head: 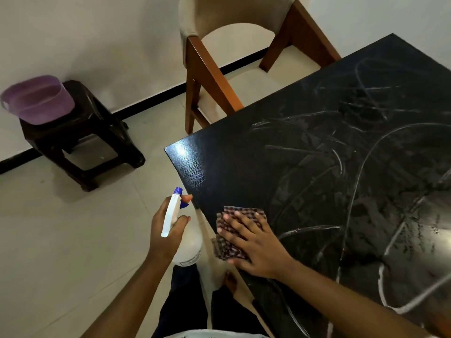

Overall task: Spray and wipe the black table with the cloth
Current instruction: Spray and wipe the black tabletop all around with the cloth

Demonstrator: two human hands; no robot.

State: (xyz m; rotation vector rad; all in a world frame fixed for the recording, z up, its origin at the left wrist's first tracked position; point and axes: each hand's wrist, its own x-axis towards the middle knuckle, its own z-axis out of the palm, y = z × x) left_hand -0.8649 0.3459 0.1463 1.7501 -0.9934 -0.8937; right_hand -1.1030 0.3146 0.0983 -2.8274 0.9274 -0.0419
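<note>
Two hands are at work on the black table (pixel 317 167), which fills the right side of the view with its corner pointing toward the left. Its top is covered in pale curved streaks and cloudy smears, with a brighter sheen at the lower right. A checked cloth (pixel 244 212) lies on the table's near left edge, and one part of it laps just past that edge. The right hand (pixel 256 247) lies flat on the cloth, fingers straight and spread wide, pressing it against the surface.

Just beside the table edge, out over the floor (pixel 73 240), the left hand (pixel 162 232) grips a white spray bottle (pixel 170 215) round its neck. The bottle's blue nozzle points up and away, and a fingertip shows at the blue trigger. Its round body hangs below the hand.

Beyond the table's far left side stands a chair (pixel 210 76) with brown wooden legs and a beige padded back, close to the table. Well apart, at the left by the white wall, a dark stool (pixel 80 132) carries a purple basin (pixel 39 101).
</note>
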